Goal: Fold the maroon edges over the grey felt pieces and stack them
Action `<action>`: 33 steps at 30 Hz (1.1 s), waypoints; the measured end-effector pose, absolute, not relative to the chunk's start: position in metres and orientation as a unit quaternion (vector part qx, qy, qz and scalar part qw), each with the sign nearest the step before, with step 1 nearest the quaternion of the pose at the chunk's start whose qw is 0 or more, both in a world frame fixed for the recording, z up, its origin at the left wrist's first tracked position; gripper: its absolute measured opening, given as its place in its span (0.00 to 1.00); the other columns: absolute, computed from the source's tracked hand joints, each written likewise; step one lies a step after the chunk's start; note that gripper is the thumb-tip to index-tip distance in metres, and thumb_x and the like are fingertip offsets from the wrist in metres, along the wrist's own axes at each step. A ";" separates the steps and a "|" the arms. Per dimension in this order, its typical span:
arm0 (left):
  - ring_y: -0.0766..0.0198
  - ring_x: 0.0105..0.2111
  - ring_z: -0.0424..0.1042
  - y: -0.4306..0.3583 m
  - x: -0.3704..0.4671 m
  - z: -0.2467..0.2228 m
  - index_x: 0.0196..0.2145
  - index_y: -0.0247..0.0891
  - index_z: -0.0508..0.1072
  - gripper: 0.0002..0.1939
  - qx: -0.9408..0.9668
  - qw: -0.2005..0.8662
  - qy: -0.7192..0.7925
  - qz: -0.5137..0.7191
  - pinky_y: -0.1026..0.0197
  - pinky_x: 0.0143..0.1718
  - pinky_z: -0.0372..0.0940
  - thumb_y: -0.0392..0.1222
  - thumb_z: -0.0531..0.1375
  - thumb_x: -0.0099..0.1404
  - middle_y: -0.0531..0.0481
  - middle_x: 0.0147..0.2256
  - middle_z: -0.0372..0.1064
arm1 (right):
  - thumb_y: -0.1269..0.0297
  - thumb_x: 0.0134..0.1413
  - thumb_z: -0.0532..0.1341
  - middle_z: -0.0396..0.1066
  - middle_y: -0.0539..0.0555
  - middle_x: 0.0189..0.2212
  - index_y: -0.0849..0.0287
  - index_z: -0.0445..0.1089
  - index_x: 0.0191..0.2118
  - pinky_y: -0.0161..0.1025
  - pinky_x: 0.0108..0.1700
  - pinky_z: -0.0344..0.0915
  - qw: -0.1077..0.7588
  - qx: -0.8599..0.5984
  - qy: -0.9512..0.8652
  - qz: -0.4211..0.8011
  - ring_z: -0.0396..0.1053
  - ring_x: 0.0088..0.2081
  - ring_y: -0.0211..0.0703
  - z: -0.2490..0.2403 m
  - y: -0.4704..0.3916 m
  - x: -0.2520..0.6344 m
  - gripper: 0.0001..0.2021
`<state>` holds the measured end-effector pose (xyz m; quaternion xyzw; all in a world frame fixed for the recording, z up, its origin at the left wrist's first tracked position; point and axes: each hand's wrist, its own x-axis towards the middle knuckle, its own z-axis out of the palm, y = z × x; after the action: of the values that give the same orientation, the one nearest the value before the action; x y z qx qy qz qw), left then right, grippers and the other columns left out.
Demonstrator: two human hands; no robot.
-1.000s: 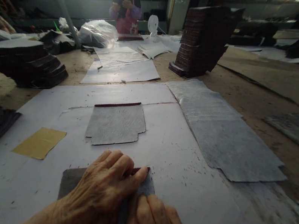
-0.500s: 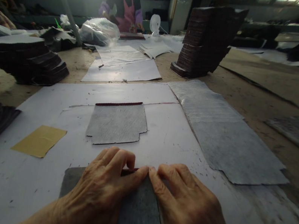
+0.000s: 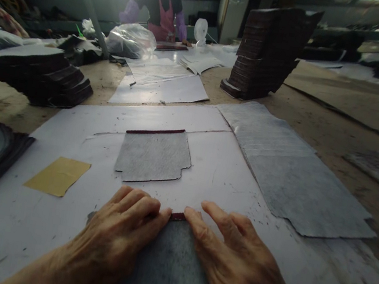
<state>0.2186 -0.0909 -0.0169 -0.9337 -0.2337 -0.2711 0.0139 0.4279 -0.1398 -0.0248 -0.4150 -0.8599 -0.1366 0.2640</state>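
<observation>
A grey-backed sheet of material (image 3: 172, 265) lies at the near edge of the white work surface. A narrow dark red folded strip (image 3: 177, 216) runs along its far edge. My left hand (image 3: 126, 233) is closed over the left part of that edge, fingers curled and thumb against the fold. On the right side, my right hand (image 3: 238, 261) rests its thumb on the fold, with the index finger lifted away and the other fingers loosely apart. A short stretch of the fold shows between the two thumbs. Much of the sheet is hidden under my hands.
Ahead lies a smaller grey piece (image 3: 154, 155) with a dark red edge. A tan square (image 3: 58, 175) is at left, near dark stacks (image 3: 37, 73). Grey sheets (image 3: 299, 180) lie right, below a tall dark stack (image 3: 266, 53). A co-worker (image 3: 164, 7) stands across the table.
My thumbs have moved apart, uncovering part of the red fold. My left hand has shifted left, and my right index finger has lifted from the thumb. The co-worker's arms have moved.
</observation>
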 end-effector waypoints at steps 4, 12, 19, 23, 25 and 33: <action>0.62 0.34 0.60 -0.090 0.219 -0.018 0.46 0.28 0.66 0.16 -0.940 0.012 -0.223 -0.256 0.55 0.34 0.57 0.27 0.46 0.63 0.44 0.34 0.64 | 0.82 0.51 0.45 0.69 0.54 0.43 0.66 0.67 0.44 0.44 0.49 0.60 0.252 -0.397 -0.875 -0.117 0.63 0.46 0.43 -0.016 -0.139 0.426 0.20; 0.62 0.32 0.62 -0.091 0.221 -0.020 0.45 0.31 0.67 0.16 -0.934 0.037 -0.245 -0.256 0.55 0.34 0.56 0.29 0.46 0.64 0.46 0.32 0.65 | 0.78 0.54 0.48 0.69 0.56 0.40 0.64 0.69 0.42 0.40 0.44 0.65 0.318 -0.391 -0.863 0.019 0.65 0.42 0.41 -0.015 -0.129 0.444 0.15; 0.60 0.33 0.62 -0.092 0.221 -0.016 0.44 0.30 0.67 0.15 -0.936 0.036 -0.248 -0.247 0.53 0.36 0.55 0.28 0.47 0.62 0.46 0.32 0.65 | 0.75 0.54 0.54 0.70 0.53 0.36 0.59 0.72 0.35 0.35 0.42 0.66 0.393 -0.489 -0.778 -0.037 0.68 0.38 0.37 -0.011 -0.119 0.443 0.10; 0.62 0.32 0.62 -0.094 0.223 -0.015 0.39 0.33 0.69 0.14 -0.930 0.022 -0.273 -0.245 0.52 0.37 0.54 0.29 0.46 0.62 0.47 0.31 0.64 | 0.79 0.53 0.48 0.68 0.57 0.30 0.67 0.71 0.36 0.39 0.34 0.67 0.364 -0.419 -0.831 -0.040 0.65 0.33 0.42 -0.013 -0.122 0.407 0.14; 0.62 0.31 0.62 -0.094 0.221 -0.014 0.35 0.34 0.69 0.13 -0.928 0.013 -0.279 -0.248 0.52 0.37 0.54 0.29 0.45 0.62 0.48 0.30 0.64 | 0.80 0.52 0.46 0.66 0.58 0.26 0.70 0.71 0.35 0.40 0.30 0.67 0.328 -0.410 -0.848 -0.070 0.63 0.30 0.43 -0.016 -0.124 0.394 0.16; 0.63 0.33 0.60 -0.092 0.191 -0.014 0.45 0.33 0.66 0.17 -0.921 -0.020 -0.271 -0.279 0.59 0.33 0.60 0.24 0.48 0.60 0.46 0.34 0.63 | 0.80 0.54 0.45 0.67 0.59 0.29 0.72 0.70 0.39 0.41 0.34 0.68 0.315 -0.388 -0.861 -0.095 0.63 0.33 0.44 -0.022 -0.125 0.399 0.17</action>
<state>0.1907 -0.0919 -0.0140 -0.9212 -0.2710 -0.2785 -0.0203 0.3995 -0.1247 -0.0221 -0.3883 -0.8607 -0.0950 0.3154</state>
